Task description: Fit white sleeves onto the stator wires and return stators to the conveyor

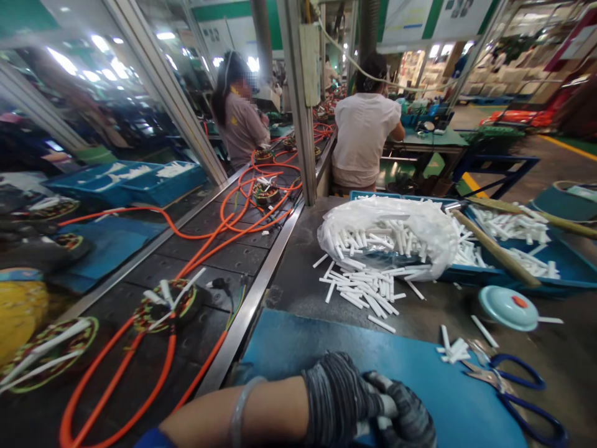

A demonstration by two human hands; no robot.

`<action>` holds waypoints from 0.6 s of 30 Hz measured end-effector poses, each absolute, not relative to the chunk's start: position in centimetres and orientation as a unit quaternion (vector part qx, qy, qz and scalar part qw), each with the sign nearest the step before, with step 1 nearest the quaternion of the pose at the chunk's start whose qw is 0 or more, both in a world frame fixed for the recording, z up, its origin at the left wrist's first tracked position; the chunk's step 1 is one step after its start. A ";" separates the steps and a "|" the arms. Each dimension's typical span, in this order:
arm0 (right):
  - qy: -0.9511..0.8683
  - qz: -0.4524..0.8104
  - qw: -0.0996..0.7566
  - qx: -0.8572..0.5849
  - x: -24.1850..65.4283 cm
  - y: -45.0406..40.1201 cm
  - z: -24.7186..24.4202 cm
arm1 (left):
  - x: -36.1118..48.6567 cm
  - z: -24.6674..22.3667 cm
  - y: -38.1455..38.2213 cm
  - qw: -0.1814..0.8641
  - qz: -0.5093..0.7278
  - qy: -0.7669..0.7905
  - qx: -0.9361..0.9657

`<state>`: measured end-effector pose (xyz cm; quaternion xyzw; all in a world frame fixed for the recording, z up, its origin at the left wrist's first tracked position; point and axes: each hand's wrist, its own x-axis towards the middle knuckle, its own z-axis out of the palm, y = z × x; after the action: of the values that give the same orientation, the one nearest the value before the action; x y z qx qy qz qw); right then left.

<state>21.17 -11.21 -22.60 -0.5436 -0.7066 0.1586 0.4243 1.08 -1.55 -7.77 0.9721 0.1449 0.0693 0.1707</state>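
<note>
My left hand (338, 398), in a grey-and-black striped glove, comes in from the lower left over a blue mat (298, 348). Against its fingertips is my right hand (408, 414), gloved alike and partly cut off by the lower edge. The fingers of both are closed and pinched together. Small whitish bits show between them, but I cannot tell glove tips from a held piece. Right of the hands lie blue-handled scissors (506, 379), beside a few short white tubes (452, 350). Beyond the mat spreads a loose pile of white tubes (368, 289).
A plastic bag (333, 230) of white tubes rests on blue bins (573, 264). A wooden stick (497, 249) and a light-blue lidded bowl (508, 308) are at right. On the left, a conveyor (224, 252) carries wound coils (180, 298) with orange cables (163, 367). Two people work farther off.
</note>
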 end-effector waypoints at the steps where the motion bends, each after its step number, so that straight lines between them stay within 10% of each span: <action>1: -0.709 0.154 0.423 -0.544 21.2 -11.2 -22.6 | 1.1 -7.9 -1.6 0.171 0.064 0.141 0.973; 18: -0.815 0.025 0.386 -0.431 22.8 -9.4 -21.8 | 1.0 -9.0 -1.9 0.113 0.090 0.141 0.979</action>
<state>22.83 -9.43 -21.81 -0.4315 -0.8149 0.0254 0.3862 1.03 -1.94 -9.00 0.9794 0.1407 0.0900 0.1133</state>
